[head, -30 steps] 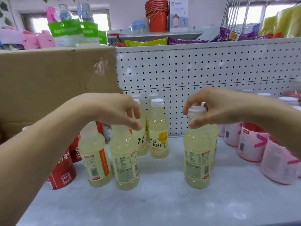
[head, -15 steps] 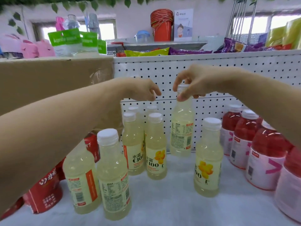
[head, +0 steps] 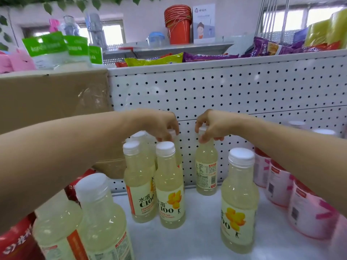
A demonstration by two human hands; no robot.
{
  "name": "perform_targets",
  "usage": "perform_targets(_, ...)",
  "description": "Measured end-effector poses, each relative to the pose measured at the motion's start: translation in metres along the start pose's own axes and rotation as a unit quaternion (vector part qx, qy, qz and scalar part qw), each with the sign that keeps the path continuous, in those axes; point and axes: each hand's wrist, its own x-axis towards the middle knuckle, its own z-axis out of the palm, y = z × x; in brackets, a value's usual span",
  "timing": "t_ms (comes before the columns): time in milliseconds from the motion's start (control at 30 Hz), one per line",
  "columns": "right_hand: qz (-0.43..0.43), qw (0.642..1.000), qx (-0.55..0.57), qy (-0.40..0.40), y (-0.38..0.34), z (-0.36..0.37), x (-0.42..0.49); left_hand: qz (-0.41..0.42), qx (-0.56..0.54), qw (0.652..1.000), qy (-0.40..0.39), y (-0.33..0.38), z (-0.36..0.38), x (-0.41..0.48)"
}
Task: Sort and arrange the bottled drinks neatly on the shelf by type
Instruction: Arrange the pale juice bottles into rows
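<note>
- A pale yellow drink bottle [head: 206, 166] stands upright at the back of the shelf [head: 197, 241], just beside the white perforated panel [head: 244, 91].
- The right hand [head: 214, 124] has its fingers curled round the white cap of this bottle and pinches it from above.
- To the left, a group of the same yellow bottles [head: 170, 184] stands close together, the front ones with labels facing forward.
- The left hand [head: 159, 122] is over the rear caps of this group with fingers bent down. I cannot tell if it grips a cap or only touches it.
- One more yellow bottle [head: 238, 199] stands alone at the front right, apart from the group.
- Two yellow bottles [head: 101, 222] are very near the camera at the left, under the left forearm.
- Pink-labelled bottles [head: 277, 186] fill the right side of the shelf, and red-labelled bottles [head: 16, 243] sit at the far left.
- A cardboard box [head: 52, 98] stands behind at the left.
- Snack bags [head: 154, 61] lie above the panel.
</note>
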Motion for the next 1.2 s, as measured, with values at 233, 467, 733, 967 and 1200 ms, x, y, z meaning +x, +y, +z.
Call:
perform_targets(233,0.034,0.995,-0.090,0.010,-0.005,-0.008,-0.001,0.028,-0.008,0.999,0.020,0.013,0.002,0.019)
perform_targets(467,0.033,0.988,-0.145,0.050,0.000,-0.001,-0.005,0.028,-0.005,0.999,0.029,0.018,0.003,0.026)
perform_targets(733,0.029,0.985,-0.149,0.087,0.006,-0.002,-0.011,-0.030,0.003,0.995,0.090,0.026,0.010,0.025)
perform_targets(967,-0.002,0.997,-0.079,0.015,0.008,-0.011,-0.019,0.063,-0.043,0.997,-0.003,0.014,-0.002,0.012)
perform_targets(1200,-0.016,0.996,-0.077,0.049,0.011,-0.006,-0.017,-0.004,0.013,0.994,0.111,0.023,0.013,0.027)
